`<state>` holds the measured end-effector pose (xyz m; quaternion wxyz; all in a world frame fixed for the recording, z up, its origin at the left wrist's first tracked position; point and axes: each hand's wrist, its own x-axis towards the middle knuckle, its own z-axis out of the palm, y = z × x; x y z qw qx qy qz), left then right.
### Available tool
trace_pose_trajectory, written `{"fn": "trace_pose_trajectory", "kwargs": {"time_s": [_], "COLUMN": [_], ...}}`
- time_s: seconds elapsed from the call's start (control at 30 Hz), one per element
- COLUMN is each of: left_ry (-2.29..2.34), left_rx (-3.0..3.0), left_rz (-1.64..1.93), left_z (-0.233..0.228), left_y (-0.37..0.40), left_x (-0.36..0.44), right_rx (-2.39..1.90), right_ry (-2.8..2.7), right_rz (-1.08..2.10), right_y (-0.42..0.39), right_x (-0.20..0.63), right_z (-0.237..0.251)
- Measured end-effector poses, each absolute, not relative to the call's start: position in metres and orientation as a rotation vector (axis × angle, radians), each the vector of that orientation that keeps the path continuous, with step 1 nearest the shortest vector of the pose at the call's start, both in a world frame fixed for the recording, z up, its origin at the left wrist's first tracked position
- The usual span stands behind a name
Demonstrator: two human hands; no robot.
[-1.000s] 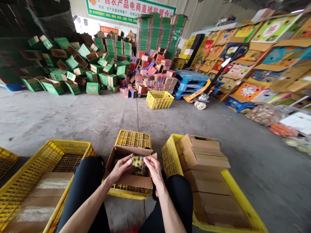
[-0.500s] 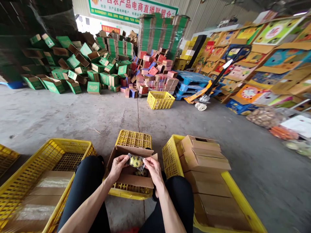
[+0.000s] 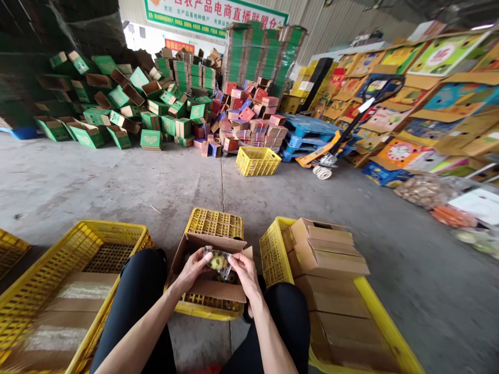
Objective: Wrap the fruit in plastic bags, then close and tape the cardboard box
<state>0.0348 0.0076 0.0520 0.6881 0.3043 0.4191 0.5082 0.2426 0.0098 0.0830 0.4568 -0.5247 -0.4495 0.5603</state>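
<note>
While both its ends are nipped by bare fingers, a small yellow bundle with dark spots, wrapped in clear plastic (image 3: pixel 217 261), is held up over an open brown box (image 3: pixel 214 290). Its left end is pinched between the thumb and fingers of the left hand (image 3: pixel 195 267), and the wrap at its right end is pinched by the right hand (image 3: pixel 242 266). The box is set on or in a yellow crate (image 3: pixel 206 312), between two knees, and more spotted pieces (image 3: pixel 231 279) can be partly seen inside it. By its looks, the bundle is judged to be light and easily lifted. The plastic is likely thin, crinkly and a bit slippery, and the middle may be easily bruised, so it is best gripped by the two ends and not squeezed hard. Whether the middle is hard or soft cannot be told. Its long side is laid across, from one hand to the other, with the right end tipped a little lower. Which end is the front cannot be told either.
</note>
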Motion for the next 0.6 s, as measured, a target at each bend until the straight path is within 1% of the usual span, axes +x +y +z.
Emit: {"fn": "trace_pose_trajectory", "kwargs": {"time_s": [0.1,0.2,0.43,0.6], "left_ry": [0.884,0.888,0.958,0.933], "left_rx": [0.683,0.683,0.649,0.61], "left_rz": [1.087,1.107,1.165,1.118], "left_z": [0.0532,0.0527,0.0481,0.0485], "left_y": [0.0063,0.0068,0.0081,0.0077], "left_x": [0.0361,0.0357,0.0337,0.0356], "right_rx": [-1.299,-1.293,-1.222,-1.248], "right_ry": [-1.122,-1.096,-1.125,-0.961], "right_rz": [1.374,1.392,1.534,1.489], "right_y": [0.0084,0.007,0.0038,0.005], "right_x": [0.2415,0.2404,0.2371,0.2379], "right_z": [0.0844,0.0857,0.0866,0.0859]}}
